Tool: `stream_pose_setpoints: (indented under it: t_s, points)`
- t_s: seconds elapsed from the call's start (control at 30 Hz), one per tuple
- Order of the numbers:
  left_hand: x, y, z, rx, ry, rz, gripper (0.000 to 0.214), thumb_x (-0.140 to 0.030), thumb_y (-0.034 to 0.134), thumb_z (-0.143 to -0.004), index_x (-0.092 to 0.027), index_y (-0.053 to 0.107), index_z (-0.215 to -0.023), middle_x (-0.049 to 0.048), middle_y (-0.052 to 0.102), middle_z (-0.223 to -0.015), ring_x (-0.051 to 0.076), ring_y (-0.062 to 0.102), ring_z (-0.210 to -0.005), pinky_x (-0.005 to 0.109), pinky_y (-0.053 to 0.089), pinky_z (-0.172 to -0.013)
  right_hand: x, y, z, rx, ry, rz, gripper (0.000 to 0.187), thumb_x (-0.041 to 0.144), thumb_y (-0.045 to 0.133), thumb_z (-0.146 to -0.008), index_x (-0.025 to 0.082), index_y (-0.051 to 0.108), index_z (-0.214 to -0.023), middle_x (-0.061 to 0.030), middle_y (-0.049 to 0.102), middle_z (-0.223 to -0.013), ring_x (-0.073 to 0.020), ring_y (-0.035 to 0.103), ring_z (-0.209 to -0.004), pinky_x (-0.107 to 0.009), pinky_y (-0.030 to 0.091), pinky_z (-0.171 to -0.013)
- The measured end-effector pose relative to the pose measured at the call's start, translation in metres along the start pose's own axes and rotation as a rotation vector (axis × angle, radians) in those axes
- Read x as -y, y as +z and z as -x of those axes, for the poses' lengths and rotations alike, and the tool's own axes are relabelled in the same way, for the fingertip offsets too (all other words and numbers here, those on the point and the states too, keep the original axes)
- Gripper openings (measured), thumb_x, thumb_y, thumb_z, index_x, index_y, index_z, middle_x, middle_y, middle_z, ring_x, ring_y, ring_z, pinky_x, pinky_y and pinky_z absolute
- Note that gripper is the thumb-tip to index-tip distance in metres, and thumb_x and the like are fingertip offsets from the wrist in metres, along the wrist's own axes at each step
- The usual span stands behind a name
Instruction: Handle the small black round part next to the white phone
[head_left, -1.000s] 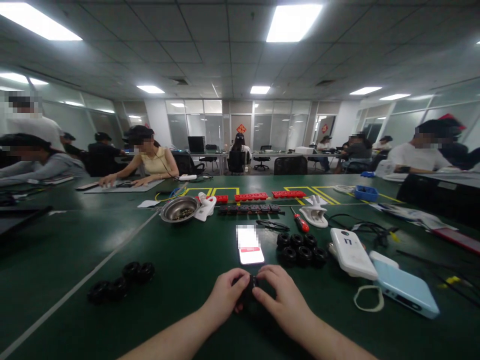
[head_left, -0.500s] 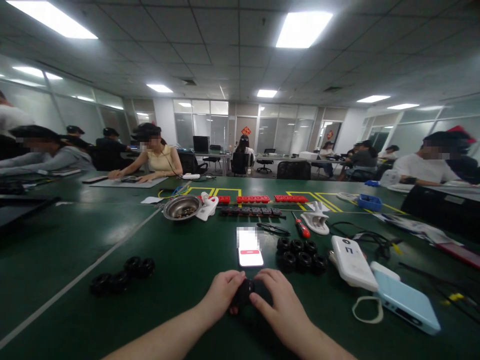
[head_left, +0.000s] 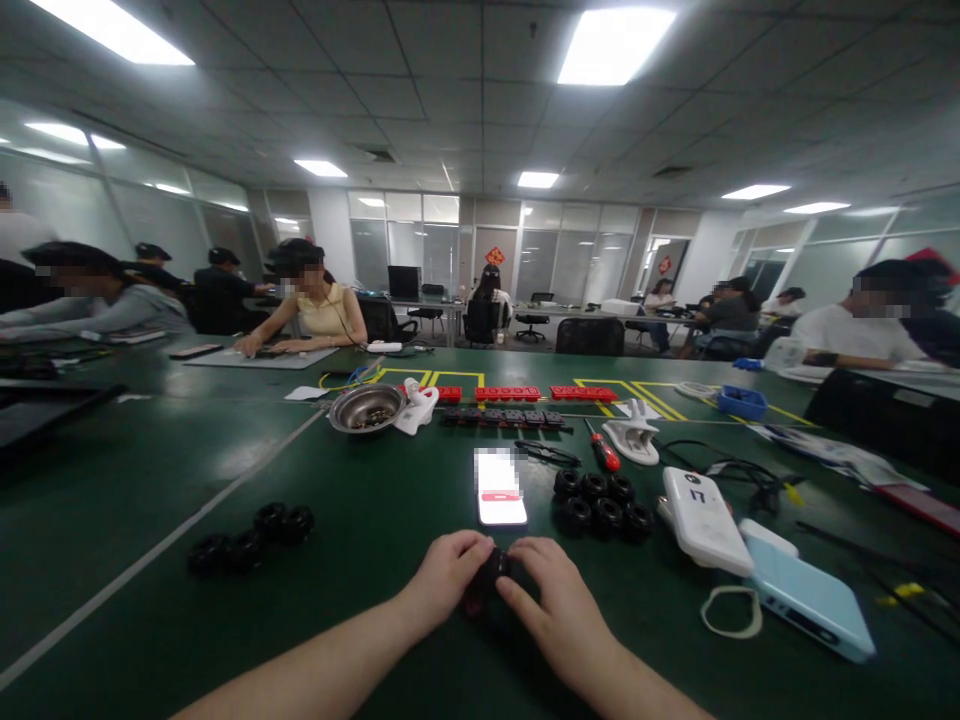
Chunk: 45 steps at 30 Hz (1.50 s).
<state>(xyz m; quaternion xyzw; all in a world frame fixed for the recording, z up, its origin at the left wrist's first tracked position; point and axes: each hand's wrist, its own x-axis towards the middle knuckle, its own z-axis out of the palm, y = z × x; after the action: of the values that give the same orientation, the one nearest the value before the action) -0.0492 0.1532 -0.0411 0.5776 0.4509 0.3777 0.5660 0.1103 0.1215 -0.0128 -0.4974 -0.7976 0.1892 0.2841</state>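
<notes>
Head camera shows me the left hand (head_left: 448, 575) and the right hand (head_left: 553, 592) in a narrow grip, fingers closed on one small black part (head_left: 498, 564) held between them, just on the near side of the lit phone (head_left: 501, 502); I cannot tell whether it touches the green table (head_left: 360, 560). Six black tyres (head_left: 607, 515) stand in two rows beside the phone, near the right hand.

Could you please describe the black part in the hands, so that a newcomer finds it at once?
On the green table, find the lit phone near the middle. Just below it in the picture, the left hand and right hand hold the black part between them. Unlike the black ring-shaped pieces lying at both sides, it is held.
</notes>
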Motion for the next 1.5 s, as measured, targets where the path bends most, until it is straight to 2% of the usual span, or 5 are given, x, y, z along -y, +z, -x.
stream_pose_setpoints:
  t_s: [0.2, 0.33, 0.53, 1.23, 1.5]
  points:
    - [0.001, 0.002, -0.003, -0.023, -0.032, -0.018, 0.046, -0.056, 0.042, -0.071, -0.011, 0.054, -0.071, -0.002, 0.052, -0.048, 0.009, 0.048, -0.033, 0.018, 0.036, -0.031, 0.001, 0.001, 0.005, -0.024, -0.167, -0.026, 0.045, 0.009, 0.06, -0.065, 0.02, 0.05, -0.108, -0.0062, 0.051, -0.11, -0.0213, 0.043, -0.103, -0.036, 0.033, -0.093]
    - [-0.006, 0.003, 0.002, -0.023, -0.023, -0.052, 0.042, -0.053, 0.047, -0.069, -0.012, 0.052, -0.071, -0.0031, 0.051, -0.052, 0.008, 0.047, -0.035, 0.018, 0.036, -0.033, -0.003, 0.0, 0.006, -0.047, -0.084, -0.069, 0.048, 0.026, 0.064, -0.066, 0.02, 0.047, -0.111, -0.0071, 0.05, -0.112, -0.0227, 0.044, -0.104, -0.038, 0.035, -0.091]
    - [-0.004, 0.002, 0.002, -0.007, 0.01, -0.036, 0.04, -0.05, 0.047, -0.071, -0.011, 0.056, -0.075, -0.0019, 0.052, -0.055, 0.008, 0.048, -0.037, 0.019, 0.037, -0.034, -0.002, 0.001, 0.002, -0.041, -0.053, -0.012, 0.022, 0.031, 0.058, -0.073, 0.018, 0.056, -0.091, -0.0065, 0.057, -0.095, -0.0214, 0.05, -0.091, -0.036, 0.04, -0.082]
    - [-0.008, 0.002, 0.001, -0.006, -0.041, 0.009, 0.037, -0.049, 0.046, -0.071, -0.013, 0.053, -0.071, -0.0037, 0.05, -0.053, 0.009, 0.049, -0.039, 0.02, 0.039, -0.036, 0.001, 0.0, 0.007, -0.061, -0.102, 0.038, 0.042, 0.027, 0.062, -0.068, 0.018, 0.049, -0.108, -0.0071, 0.05, -0.11, -0.0221, 0.043, -0.103, -0.037, 0.034, -0.091]
    - [-0.011, 0.001, 0.004, 0.029, -0.035, -0.015, 0.04, -0.049, 0.048, -0.071, -0.011, 0.058, -0.075, -0.0002, 0.054, -0.06, 0.011, 0.051, -0.044, 0.022, 0.04, -0.039, 0.005, 0.001, 0.003, -0.031, -0.034, 0.063, 0.019, 0.031, 0.057, -0.074, 0.017, 0.056, -0.087, -0.0056, 0.056, -0.09, -0.0197, 0.049, -0.087, -0.033, 0.04, -0.078]
